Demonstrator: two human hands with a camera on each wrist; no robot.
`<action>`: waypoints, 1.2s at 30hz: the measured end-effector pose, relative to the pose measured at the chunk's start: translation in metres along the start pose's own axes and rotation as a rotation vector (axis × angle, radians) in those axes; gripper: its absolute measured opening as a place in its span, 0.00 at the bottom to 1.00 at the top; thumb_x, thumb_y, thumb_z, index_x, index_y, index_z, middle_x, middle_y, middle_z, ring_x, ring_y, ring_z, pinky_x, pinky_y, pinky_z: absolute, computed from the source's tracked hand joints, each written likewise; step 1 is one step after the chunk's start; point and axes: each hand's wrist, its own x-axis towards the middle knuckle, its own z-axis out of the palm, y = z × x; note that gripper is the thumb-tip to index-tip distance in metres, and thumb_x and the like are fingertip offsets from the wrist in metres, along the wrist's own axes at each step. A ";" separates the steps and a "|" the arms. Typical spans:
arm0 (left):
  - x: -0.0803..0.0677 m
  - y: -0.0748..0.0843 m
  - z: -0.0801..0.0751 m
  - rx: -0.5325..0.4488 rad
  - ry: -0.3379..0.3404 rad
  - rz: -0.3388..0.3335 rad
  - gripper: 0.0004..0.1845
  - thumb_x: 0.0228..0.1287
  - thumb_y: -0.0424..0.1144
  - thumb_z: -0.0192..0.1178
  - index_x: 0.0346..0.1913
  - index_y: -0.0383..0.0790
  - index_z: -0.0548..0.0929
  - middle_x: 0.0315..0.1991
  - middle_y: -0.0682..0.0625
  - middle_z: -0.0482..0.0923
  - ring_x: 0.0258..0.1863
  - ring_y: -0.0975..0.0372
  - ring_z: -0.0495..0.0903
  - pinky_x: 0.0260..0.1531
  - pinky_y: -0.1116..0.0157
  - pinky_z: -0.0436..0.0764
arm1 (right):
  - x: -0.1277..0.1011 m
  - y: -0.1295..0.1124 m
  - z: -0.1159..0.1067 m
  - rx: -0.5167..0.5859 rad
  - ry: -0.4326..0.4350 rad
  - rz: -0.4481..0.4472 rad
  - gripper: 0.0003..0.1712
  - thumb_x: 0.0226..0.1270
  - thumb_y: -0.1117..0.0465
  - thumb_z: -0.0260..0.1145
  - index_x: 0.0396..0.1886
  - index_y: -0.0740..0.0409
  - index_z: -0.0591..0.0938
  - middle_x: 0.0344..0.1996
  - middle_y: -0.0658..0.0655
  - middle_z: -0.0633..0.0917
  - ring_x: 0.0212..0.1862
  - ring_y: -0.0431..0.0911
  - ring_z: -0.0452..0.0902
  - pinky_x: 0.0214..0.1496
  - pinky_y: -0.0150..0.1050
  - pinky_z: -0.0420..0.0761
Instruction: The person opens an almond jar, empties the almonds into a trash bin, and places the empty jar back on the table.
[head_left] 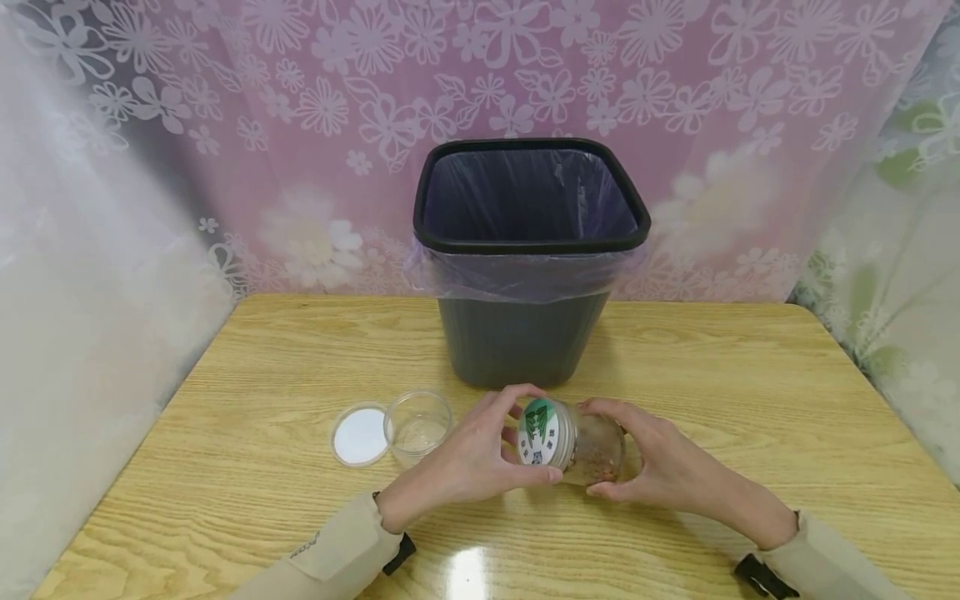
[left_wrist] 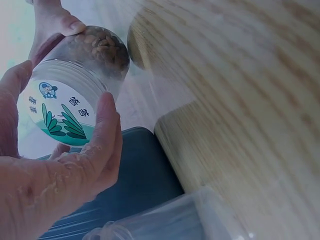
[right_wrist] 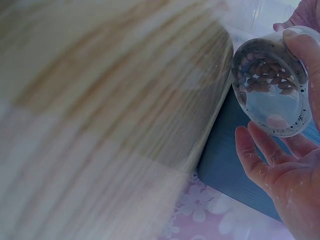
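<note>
A clear plastic jar [head_left: 597,446] with small brown pieces inside lies tipped sideways between my two hands above the table. Its lid [head_left: 542,432] carries a round white and green label with leaves and dark characters, facing left. My left hand [head_left: 472,454] grips the lid end, thumb below and fingers above. Around the base end, my right hand [head_left: 667,458] holds the jar with thumb and fingers. In the right wrist view, brown seed-like pieces [right_wrist: 270,75] and dark specks show through the jar's bottom. Part of the lid's rim is hidden behind the left fingers.
An open clear tub [head_left: 417,423] stands left of my left hand. Beside it lies a round lid with a white disc [head_left: 361,436]. Behind the jar, a dark bin [head_left: 525,333] with a thin purple liner stands on the wooden table [head_left: 300,350]. Flowered curtains [head_left: 315,167] hang behind.
</note>
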 end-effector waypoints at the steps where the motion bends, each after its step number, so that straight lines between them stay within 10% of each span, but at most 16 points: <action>1: 0.000 0.000 0.000 0.000 -0.003 0.008 0.46 0.53 0.56 0.78 0.73 0.65 0.64 0.61 0.50 0.70 0.50 0.62 0.78 0.42 0.72 0.84 | 0.000 0.000 0.000 -0.002 0.001 -0.001 0.53 0.45 0.45 0.86 0.69 0.53 0.72 0.60 0.52 0.82 0.57 0.46 0.82 0.55 0.39 0.86; 13: -0.001 0.000 -0.001 0.028 -0.039 0.167 0.50 0.52 0.37 0.79 0.75 0.64 0.63 0.72 0.52 0.59 0.66 0.59 0.71 0.58 0.68 0.82 | 0.001 0.000 -0.001 -0.012 0.011 -0.027 0.52 0.45 0.45 0.86 0.68 0.57 0.73 0.58 0.53 0.83 0.56 0.47 0.83 0.53 0.42 0.87; 36: 0.001 -0.003 0.000 -0.030 -0.043 0.137 0.46 0.55 0.40 0.78 0.73 0.66 0.65 0.67 0.53 0.63 0.60 0.60 0.74 0.54 0.71 0.83 | 0.000 -0.001 0.000 -0.027 -0.002 0.000 0.52 0.45 0.44 0.86 0.68 0.56 0.73 0.59 0.52 0.83 0.57 0.46 0.82 0.54 0.40 0.86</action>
